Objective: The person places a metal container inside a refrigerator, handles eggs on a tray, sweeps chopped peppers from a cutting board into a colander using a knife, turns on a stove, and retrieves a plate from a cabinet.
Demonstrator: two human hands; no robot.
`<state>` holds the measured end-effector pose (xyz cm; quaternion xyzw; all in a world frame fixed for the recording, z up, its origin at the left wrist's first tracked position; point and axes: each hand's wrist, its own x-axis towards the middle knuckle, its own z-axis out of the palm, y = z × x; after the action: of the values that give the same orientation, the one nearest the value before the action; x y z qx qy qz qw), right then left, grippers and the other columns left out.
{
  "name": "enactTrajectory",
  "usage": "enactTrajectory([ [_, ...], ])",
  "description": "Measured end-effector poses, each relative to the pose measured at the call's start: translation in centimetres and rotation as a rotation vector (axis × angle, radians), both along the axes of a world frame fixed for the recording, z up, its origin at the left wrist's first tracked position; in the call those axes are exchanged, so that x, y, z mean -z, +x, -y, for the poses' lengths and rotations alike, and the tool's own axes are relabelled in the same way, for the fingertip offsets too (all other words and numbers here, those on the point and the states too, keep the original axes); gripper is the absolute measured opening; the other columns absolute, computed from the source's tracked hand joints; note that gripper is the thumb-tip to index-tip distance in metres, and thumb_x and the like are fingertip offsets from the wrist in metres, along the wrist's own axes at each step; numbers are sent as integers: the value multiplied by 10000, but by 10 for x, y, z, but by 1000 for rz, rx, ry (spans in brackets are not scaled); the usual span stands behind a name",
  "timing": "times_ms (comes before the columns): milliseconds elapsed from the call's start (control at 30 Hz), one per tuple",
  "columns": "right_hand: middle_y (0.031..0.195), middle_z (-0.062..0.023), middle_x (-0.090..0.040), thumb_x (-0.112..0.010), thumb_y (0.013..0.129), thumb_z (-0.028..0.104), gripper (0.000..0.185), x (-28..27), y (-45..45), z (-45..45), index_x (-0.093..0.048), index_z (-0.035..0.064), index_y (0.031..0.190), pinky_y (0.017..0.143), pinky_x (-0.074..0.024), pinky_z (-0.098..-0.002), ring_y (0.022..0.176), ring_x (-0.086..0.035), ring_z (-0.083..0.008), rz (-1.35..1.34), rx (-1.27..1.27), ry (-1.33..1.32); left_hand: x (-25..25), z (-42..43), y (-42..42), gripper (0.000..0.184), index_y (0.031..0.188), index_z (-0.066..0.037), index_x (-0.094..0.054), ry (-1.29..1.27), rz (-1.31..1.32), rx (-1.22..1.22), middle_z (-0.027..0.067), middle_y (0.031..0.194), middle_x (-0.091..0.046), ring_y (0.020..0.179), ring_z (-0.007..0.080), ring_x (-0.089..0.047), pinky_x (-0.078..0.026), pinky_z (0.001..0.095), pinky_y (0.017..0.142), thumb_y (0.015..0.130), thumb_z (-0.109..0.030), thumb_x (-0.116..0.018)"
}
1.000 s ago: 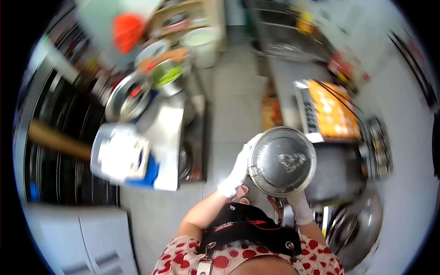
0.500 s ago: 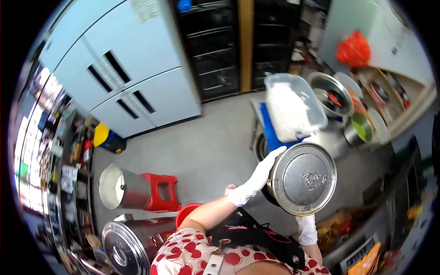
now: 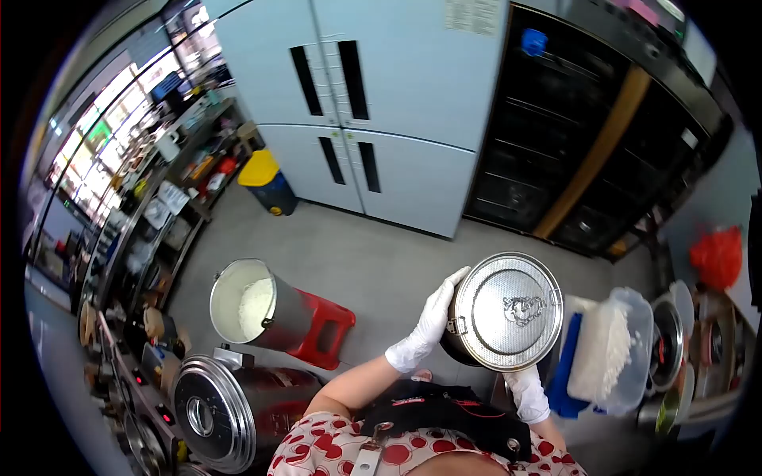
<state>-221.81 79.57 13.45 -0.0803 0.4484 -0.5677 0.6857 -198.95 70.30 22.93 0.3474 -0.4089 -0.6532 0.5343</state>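
Observation:
I hold a round metal pot (image 3: 509, 313) with a shiny perforated lid and side clips in front of my body. White-gloved, my left hand (image 3: 432, 319) presses against its left side, fingers along the wall. My right hand (image 3: 528, 394), also gloved, grips the pot low at its near edge; its fingertips are partly hidden beneath. A loose, chain-like metal piece or raised pattern shows on the lid; I cannot tell which. To the left, a metal bucket (image 3: 243, 301) with white grains, seemingly rice, rests on a red plastic stool (image 3: 324, 329).
A clear plastic tub (image 3: 635, 317) heaped with white stuff stands at the right, near metal bowls. A large lidded steel pot (image 3: 208, 412) is at lower left. Ahead are a pale blue fridge (image 3: 397, 166) and a yellow-lidded bin (image 3: 260, 170). Shelving (image 3: 171, 230) lines the left.
My view has turned left, away from the tub and toward the bucket on the stool. The pot has come along in both hands, which keep their hold.

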Motion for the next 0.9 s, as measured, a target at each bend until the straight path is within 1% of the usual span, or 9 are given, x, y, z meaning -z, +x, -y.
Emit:
enactTrajectory([
  [300,1008,17,-613,-460,953,159,213,-32,92,224,-514,105,1152,601,-514,-207,829,-620,-91,-205,-395,112,15,136,96,526,1321,51,-412,56,-104,-351,142,1311,-485,1203,206,-466,-355,310,1031,1015,-351,-265],
  [433,1082,5,-602,-463,959,164,230,-46,135,316,-502,102,1177,710,-549,-260,916,-614,-129,-367,-567,198,23,195,136,520,1292,55,-447,11,-48,-475,138,1283,-513,1195,211,-474,-360,315,1025,1010,-354,-294],
  [567,1193,-23,-560,-476,959,188,339,-15,158,393,-445,107,1287,826,-522,-299,1029,-576,-153,-225,-660,55,8,248,180,447,1204,41,-529,-24,-90,-602,122,1188,-573,1104,200,-528,-381,325,997,988,-321,-381],
  [600,1196,-25,-558,-475,959,189,341,-16,170,410,-443,106,1289,828,-521,-302,1034,-574,-155,-212,-673,40,-5,260,190,364,1137,8,-581,-4,-58,-683,98,1094,-609,1023,187,-556,-414,316,945,966,-275,-430],
  [633,1198,-26,-556,-474,960,191,343,-15,180,425,-441,105,1291,830,-520,-305,1038,-571,-156,-201,-678,27,-4,276,209,434,1184,0,-560,17,48,-719,99,1169,-593,1082,188,-539,-395,328,971,991,-335,-364],
  [667,1201,-28,-555,-474,960,192,346,-15,190,439,-439,104,1293,832,-519,-308,1043,-568,-158,-195,-685,17,15,299,241,408,1168,-13,-577,-85,325,-798,87,1135,-613,1011,170,-562,-423,320,915,985,-324,-386],
  [700,1204,-30,-553,-473,960,193,348,-15,200,453,-437,103,1295,834,-518,-311,1047,-566,-160,-186,-690,10,22,323,267,393,1171,-21,-578,-149,336,-867,82,1112,-625,964,155,-571,-435,308,872,979,-317,-405],
  [833,1216,-37,-546,-470,961,198,357,-4,230,493,-429,100,1302,842,-515,-323,1066,-555,-166,-168,-654,8,23,442,375,356,1217,7,-539,-143,441,-1011,90,1118,-629,1010,164,-582,-435,297,893,942,-216,-500],
  [900,1222,-40,-542,-469,962,201,362,8,244,505,-425,98,1306,846,-513,-329,1075,-549,-169,-163,-602,34,3,531,425,375,1193,28,-550,-286,771,-1007,144,1169,-597,1099,213,-549,-406,310,964,896,-202,-567],
])
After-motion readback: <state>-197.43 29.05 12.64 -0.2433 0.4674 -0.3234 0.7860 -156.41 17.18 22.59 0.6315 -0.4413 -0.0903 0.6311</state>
